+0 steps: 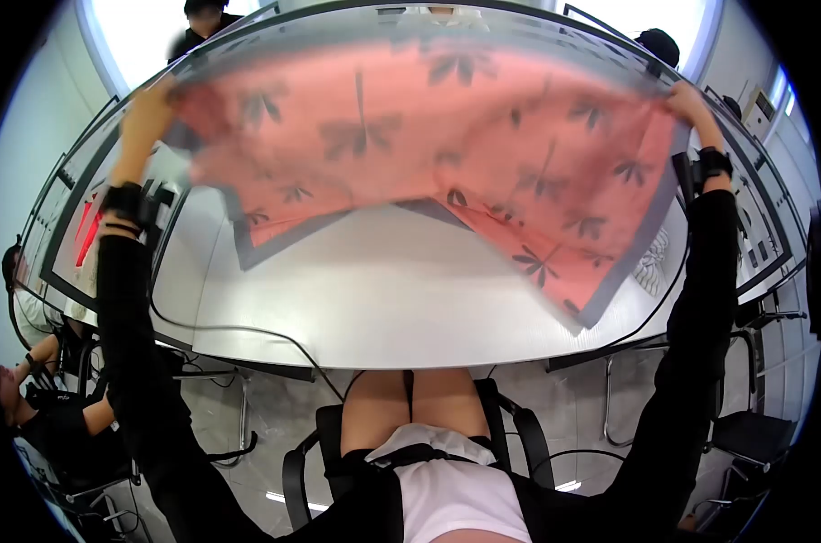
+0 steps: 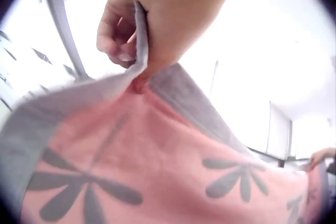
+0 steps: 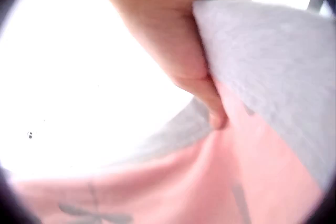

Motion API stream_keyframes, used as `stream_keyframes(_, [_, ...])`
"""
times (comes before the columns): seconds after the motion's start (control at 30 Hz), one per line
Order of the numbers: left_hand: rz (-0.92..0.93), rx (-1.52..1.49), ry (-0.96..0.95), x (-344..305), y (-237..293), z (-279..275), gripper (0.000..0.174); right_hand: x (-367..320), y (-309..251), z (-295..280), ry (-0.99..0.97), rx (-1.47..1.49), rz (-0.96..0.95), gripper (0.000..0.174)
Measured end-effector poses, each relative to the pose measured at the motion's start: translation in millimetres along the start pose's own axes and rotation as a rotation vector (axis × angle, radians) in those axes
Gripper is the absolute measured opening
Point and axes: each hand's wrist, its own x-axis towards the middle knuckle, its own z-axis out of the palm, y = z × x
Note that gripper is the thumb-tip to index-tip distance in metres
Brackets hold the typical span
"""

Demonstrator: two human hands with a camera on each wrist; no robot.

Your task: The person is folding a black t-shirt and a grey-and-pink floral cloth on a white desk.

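Observation:
A pink cloth (image 1: 401, 136) with a grey border and grey dragonfly-like prints spans the head view, stretched between both raised hands above the table. My left hand (image 1: 148, 113) grips its upper left corner; in the left wrist view the grey edge runs up into the curled fingers (image 2: 118, 40). At the upper right corner, my right hand (image 1: 693, 104) pinches the cloth, with the thumb (image 3: 212, 103) pressed on the pink side near the grey border. The lower edge hangs in folds, its right corner dropping lowest. The left side is blurred in the head view.
Below the cloth lies a white table (image 1: 383, 290) with a curved front edge. Striped fabric (image 1: 650, 262) rests at its right side, and a red item (image 1: 89, 226) lies at the far left. Black cables (image 1: 238, 330) run from both wrists. Other people sit around.

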Motion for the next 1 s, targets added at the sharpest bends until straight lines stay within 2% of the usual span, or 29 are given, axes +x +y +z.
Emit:
stream_keyframes(0.03, [0.039, -0.224, -0.071, -23.3, 32.5, 2.7, 0.031, -22.6, -30.8, 3.0, -0.135, 0.001, 0.019, 0.036])
stream_keyframes(0.07, [0.148, -0.224, -0.211, -37.2, 35.6, 28.8, 0.025, -38.8, -56.8, 7.3, -0.270, 0.002, 0.039, 0.035])
stream_keyframes(0.13, [0.044, -0.329, -0.804, -58.5, 91.3, 6.6, 0.026, -45.0, -81.7, 36.4, -0.428, -0.003, -0.081, 0.039])
stream_keyframes(0.2, [-0.075, -0.629, -0.910, -65.2, 137.5, -19.7, 0.030, -48.1, -118.1, 45.9, -0.512, 0.077, -0.279, 0.039])
stream_keyframes(0.23, [-0.097, -0.802, -0.972, -61.9, 153.6, -22.5, 0.029, -50.7, -133.3, 49.6, -0.525, 0.252, -0.428, 0.037])
stream_keyframes(0.27, [-0.119, -0.974, -1.031, -58.4, 169.7, -25.6, 0.027, -58.2, -154.6, 47.9, -0.518, 0.435, -0.435, 0.036])
stream_keyframes(0.3, [-0.250, -1.189, -0.996, -59.4, 192.9, -44.3, 0.026, -66.0, -176.1, 45.9, -0.516, 0.615, -0.448, 0.037])
stream_keyframes(0.33, [-0.385, -1.400, -0.947, -64.1, 215.5, -64.5, 0.024, -81.8, -201.5, 40.3, -0.495, 0.795, -0.314, 0.036])
stream_keyframes(0.37, [-0.417, -1.544, -0.889, -69.4, 231.8, -70.2, 0.023, -95.5, -215.0, 50.7, -0.152, 0.749, -0.632, 0.036])
stream_keyframes(0.43, [-0.479, -1.787, -0.833, -79.1, 257.1, -84.8, 0.022, -126.4, -248.0, 40.8, -0.257, 1.045, -0.652, 0.039])
stream_keyframes(0.47, [-0.510, -1.846, -0.748, -88.4, 273.0, -98.0, 0.026, -143.6, -267.2, 21.3, -0.723, 1.364, -0.307, 0.043])
stream_keyframes(0.53, [-0.388, -1.734, -0.651, -108.8, 296.0, -117.4, 0.029, -171.8, -289.5, 29.4, -0.598, 1.339, -0.291, 0.048])
stream_keyframes(0.57, [-0.281, -1.783, -0.587, -122.4, 307.9, -111.1, 0.028, -185.4, -296.9, 25.3, -0.524, 1.389, -0.319, 0.052])
stream_keyframes(0.6, [-0.171, -1.828, -0.517, -134.6, 316.5, -105.0, 0.028, -192.4, -301.5, 27.6, -0.651, 1.517, -0.278, 0.050])
stream_keyframes(0.63, [-0.080, -1.701, -0.606, -144.8, 317.9, -104.6, 0.028, -196.4, -304.9, 37.0, -0.631, 1.538, -0.273, 0.051])
stream_keyframes(0.73, [0.137, -1.594, -0.727, -169.9, 329.5, -86.5, 0.028, -209.4, -308.1, 66.8, -0.526, 1.571, -0.282, 0.050])
stream_keyframes(0.8, [0.190, -1.703, -0.619, -175.6, 336.8, -86.0, 0.029, -216.5, -304.9, 78.0, -0.440, 1.588, -0.308, 0.047])
stream_keyframes(0.87, [0.268, -1.663, -0.516, -178.1, 341.1, -83.9, 0.029, -225.0, -298.3, 84.8, -0.368, 1.604, -0.340, 0.044])
stream_keyframes(0.9, [0.317, -1.564, -0.463, -178.3, 339.6, -81.7, 0.029, -228.6, -292.9, 81.3, -0.488, 1.556, -0.289, 0.037])
stream_keyframes(1.0, [0.367, -1.340, -0.398, -179.9, 336.7, -77.0, 0.031, -243.7, -294.2, 89.3, -0.467, 1.559, -0.258, 0.033])
